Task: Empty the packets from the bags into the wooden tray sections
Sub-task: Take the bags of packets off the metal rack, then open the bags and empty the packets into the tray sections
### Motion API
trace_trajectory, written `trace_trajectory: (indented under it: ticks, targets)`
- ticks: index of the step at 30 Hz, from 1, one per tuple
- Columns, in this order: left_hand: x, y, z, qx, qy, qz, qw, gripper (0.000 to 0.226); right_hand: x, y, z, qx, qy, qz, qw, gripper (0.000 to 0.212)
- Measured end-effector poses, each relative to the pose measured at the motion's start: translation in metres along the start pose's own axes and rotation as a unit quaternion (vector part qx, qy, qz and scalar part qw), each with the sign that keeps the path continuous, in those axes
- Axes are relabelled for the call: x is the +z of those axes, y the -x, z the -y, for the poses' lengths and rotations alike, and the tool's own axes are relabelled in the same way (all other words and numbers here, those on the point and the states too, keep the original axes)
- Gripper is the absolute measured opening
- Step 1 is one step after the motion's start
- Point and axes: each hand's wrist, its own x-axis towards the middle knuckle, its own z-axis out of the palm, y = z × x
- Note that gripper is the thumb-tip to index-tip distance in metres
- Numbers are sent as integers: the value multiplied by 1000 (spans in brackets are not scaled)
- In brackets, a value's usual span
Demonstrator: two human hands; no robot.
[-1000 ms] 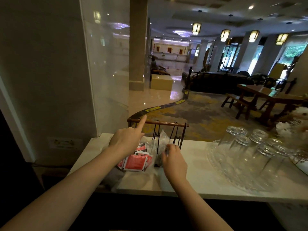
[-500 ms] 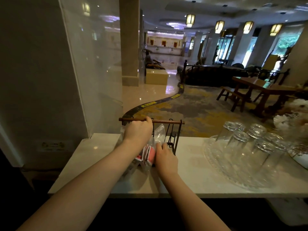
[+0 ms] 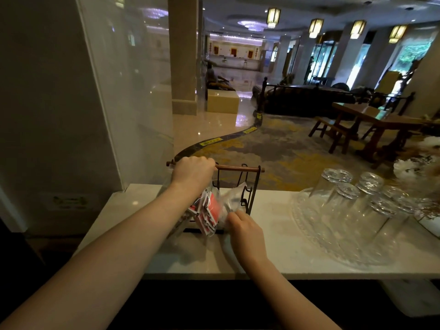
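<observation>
The clear bag (image 3: pixel 222 206) of red packets (image 3: pixel 209 211) sits at the rack (image 3: pixel 248 194) on the table (image 3: pixel 273 246), right hand (image 3: pixel 245 231) fingers pinching its plastic, probably to free it, while the left hand (image 3: pixel 191 173) wraps the rack's wooden handle (image 3: pixel 235 167) for steadiness.

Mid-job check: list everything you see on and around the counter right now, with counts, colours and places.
Carrier handle: one, brown wooden rod, top of the dark wire frame.
Packets: a bunch, red and white, in a clear bag inside the frame.
Second clear bag: one, right of the packets; contents unclear.
Counter: one, pale stone.
Glass platter: one, clear, counter right.
Tumblers: at least five, clear, upside down on the platter.
Wooden table: one, brown, lobby behind.
Left hand: closed on the handle.
Right hand: fingers at the bags.
</observation>
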Motion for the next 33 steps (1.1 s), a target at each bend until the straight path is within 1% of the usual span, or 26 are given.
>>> trace_trajectory:
  ticks: [3, 5, 7, 9, 11, 14, 15, 17, 19, 22, 25, 27, 29, 31, 33]
  targets:
    - [1, 2, 0, 3, 11, -4, 1000, 29, -19, 24, 7, -55, -40, -8, 998, 22]
    - [0, 4, 1, 4, 25, -5, 1000, 29, -30, 51, 13, -52, -86, 8, 995, 21]
    - [-1, 5, 2, 6, 31, -4, 1000, 30, -42, 74, 12, 15, -154, 10, 988, 22]
    - [0, 6, 2, 4, 38, 9, 999, 32, -57, 87, 8, 104, -223, -22, 969, 24]
    - [1, 10, 2, -6, 36, 10, 999, 38, -76, 89, 6, 164, -298, -53, 939, 27]
    - [-1, 27, -4, -11, 32, -23, 999, 53, -102, 92, 8, 210, -427, -58, 878, 34]
    - [-5, 34, -7, -10, 46, -35, 998, 54, -108, 95, 8, 226, -465, -54, 854, 33]
    - [-16, 51, -6, -15, 90, -58, 994, 49, -116, 101, 11, 259, -534, -41, 804, 25]
    - [-25, 71, -4, -33, 133, -89, 987, 43, -123, 107, 13, 278, -578, -25, 767, 12]
    - [-39, 106, -2, -45, 185, -135, 972, 40, -122, 117, 20, 292, -627, -22, 722, 9]
    - [-52, 145, -3, -45, 204, -150, 966, 44, -113, 131, 28, 308, -658, -21, 687, 7]
    - [-58, 174, -12, -42, 207, -148, 966, 46, -105, 143, 30, 321, -670, -13, 669, 7]
    - [-61, 206, -24, -34, 223, -130, 965, 48, -97, 157, 33, 325, -678, -1, 659, 10]
    - [-58, 239, -38, -32, 239, -99, 965, 49, -90, 175, 36, 326, -678, 14, 659, 17]
    - [-49, 269, -50, -48, 235, -70, 968, 49, -80, 196, 39, 326, -663, 35, 673, 17]
